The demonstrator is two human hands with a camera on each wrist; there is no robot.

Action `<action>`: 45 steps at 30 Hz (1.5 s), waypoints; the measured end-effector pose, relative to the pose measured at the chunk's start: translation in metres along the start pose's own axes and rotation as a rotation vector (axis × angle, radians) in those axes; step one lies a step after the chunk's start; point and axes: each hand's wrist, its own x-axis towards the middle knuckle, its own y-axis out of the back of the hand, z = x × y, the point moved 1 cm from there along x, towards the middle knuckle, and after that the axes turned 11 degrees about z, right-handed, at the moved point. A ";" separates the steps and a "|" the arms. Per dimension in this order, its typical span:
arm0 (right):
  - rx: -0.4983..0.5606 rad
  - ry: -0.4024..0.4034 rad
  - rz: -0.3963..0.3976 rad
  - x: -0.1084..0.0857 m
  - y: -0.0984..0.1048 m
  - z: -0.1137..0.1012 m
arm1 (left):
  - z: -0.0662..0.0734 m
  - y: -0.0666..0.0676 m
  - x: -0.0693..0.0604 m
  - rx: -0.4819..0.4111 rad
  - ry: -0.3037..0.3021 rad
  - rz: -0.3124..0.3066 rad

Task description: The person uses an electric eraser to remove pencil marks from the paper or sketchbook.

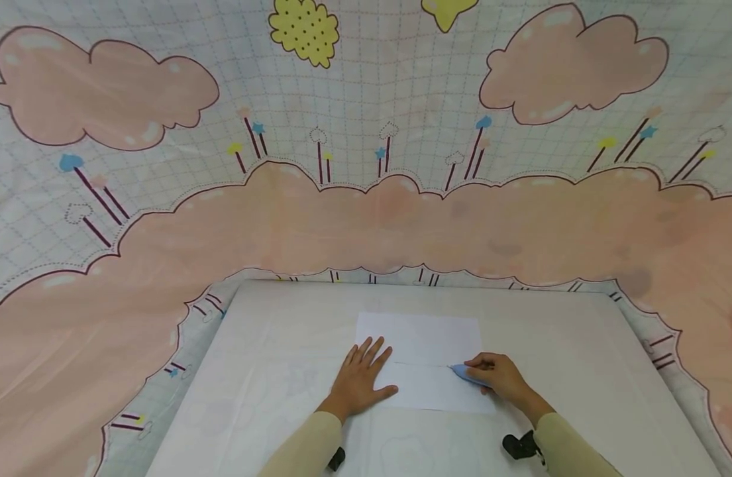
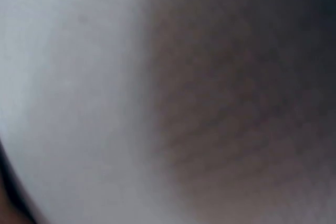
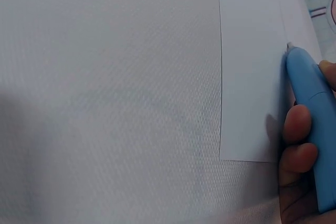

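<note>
A white sheet of paper [image 1: 422, 334] lies on the table. My left hand [image 1: 358, 381] rests flat on its left side, fingers spread. The right hand [image 1: 505, 381] grips a light-blue handheld tool [image 1: 468, 375] with a thick rounded body. Its small pointed tip touches the paper right of the middle. From that tip a thin line runs leftward across the sheet toward the left hand; whether drawn or cut, I cannot tell. In the right wrist view, curled fingers [image 3: 298, 157] hold the tool [image 3: 310, 85]. The left wrist view is a blur of pale surface and dark shadow.
Under the paper is a white-covered table [image 1: 282, 344]. Behind and around it hangs a cloth [image 1: 401, 225] printed with clouds and stars. Dark wrist devices [image 1: 519, 445] sit by both sleeves, close to the tabletop.
</note>
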 end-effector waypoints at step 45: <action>-0.003 -0.024 -0.017 -0.004 -0.001 -0.006 | -0.001 -0.002 -0.001 0.016 0.004 0.001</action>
